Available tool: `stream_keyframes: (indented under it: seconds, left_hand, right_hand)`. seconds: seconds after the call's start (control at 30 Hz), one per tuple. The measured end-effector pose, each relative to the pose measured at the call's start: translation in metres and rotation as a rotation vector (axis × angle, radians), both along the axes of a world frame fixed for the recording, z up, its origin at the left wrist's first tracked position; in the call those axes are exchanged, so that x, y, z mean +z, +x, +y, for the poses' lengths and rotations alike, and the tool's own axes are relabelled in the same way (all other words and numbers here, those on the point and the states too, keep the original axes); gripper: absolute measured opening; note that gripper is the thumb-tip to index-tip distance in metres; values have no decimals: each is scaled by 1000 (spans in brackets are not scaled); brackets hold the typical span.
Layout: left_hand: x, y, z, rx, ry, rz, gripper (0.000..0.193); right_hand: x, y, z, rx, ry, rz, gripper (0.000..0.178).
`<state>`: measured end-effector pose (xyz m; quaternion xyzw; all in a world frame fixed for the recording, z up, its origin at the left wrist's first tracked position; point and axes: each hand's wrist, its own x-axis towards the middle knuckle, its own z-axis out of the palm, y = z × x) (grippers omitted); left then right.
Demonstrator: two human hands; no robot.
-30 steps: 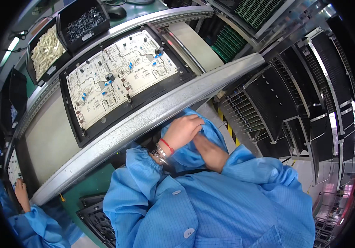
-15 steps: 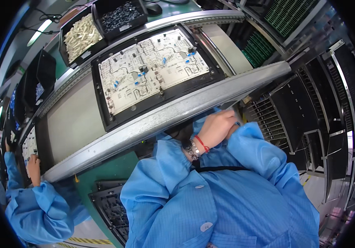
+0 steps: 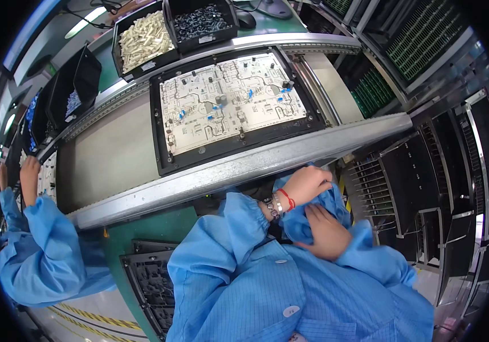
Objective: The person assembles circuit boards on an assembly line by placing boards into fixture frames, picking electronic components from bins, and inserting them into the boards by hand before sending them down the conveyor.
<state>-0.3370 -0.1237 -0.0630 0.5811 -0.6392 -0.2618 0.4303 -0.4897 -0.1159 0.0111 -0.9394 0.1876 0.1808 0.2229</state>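
A: Hands?
B: L hand (image 3: 307, 185) pinched the bunched blue fabric cuff (image 3: 313, 214) at chest; R hand (image 3: 327, 231) lay flat, holding nothing.
A: Step?
B: Prob. adjusting sleeve; needs a steady tug.

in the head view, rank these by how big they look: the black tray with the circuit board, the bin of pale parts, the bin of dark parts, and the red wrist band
1. black tray with the circuit board
2-3. bin of pale parts and bin of dark parts: look alike, no ranking
4. red wrist band, smallest though nearest the camera
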Motion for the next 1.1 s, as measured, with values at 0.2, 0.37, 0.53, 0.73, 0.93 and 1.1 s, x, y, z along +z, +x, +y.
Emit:
stream_keyframes:
  seconds: [0.2, 0.37, 0.53, 0.73, 0.93, 1.1]
  left_hand:
    - [-3, 4, -7, 27, -39, 35, 13]
    - [-5, 0, -4, 30, -69, -33, 10]
    - [4, -12, 2, 9, -159, -207, 7]
    - [17, -22, 11, -44, -205, -154, 8]
    - [37, -16, 14, -218, -57, -23, 16]
    - [38, 22, 7, -424, 124, 87, 32]
  right_hand:
    - [-43, 23, 4, -88, -227, -59, 100]
    - [-85, 25, -11, -315, -316, -122, 69]
    - [-82, 21, -45, -247, -131, -126, 27]
    - [-61, -27, -28, -321, -23, -118, 25]
    - [-17, -14, -33, -153, 151, -124, 24]
    - [82, -30, -85, -55, 269, -42, 34]
